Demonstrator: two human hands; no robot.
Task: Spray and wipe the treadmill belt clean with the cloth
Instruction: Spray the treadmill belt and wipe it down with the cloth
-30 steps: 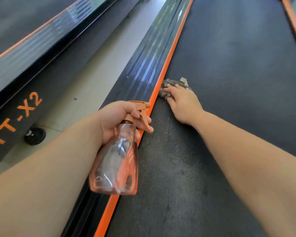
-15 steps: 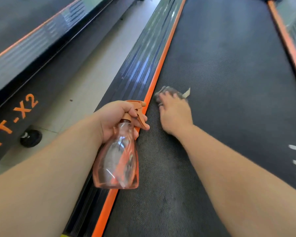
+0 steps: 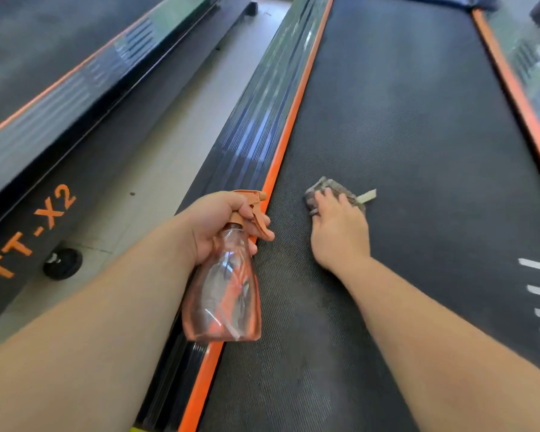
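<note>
The dark treadmill belt (image 3: 402, 135) runs free ahead of and to the right of the right hand (image 3: 337, 232), which presses a cloth (image 3: 328, 188) flat near the belt's left edge. Raised orange strips (image 3: 290, 126) border both sides. The left hand (image 3: 212, 222) holds a spray bottle (image 3: 222, 294) above the left side rail (image 3: 256, 126). Beyond the rail, a floor aisle (image 3: 156, 157) separates it from a neighbouring treadmill (image 3: 60, 88).

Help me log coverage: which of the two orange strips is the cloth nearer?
The left orange strip, the one behind the spray bottle; the cloth lies close beside it, far from the right orange strip.
</note>
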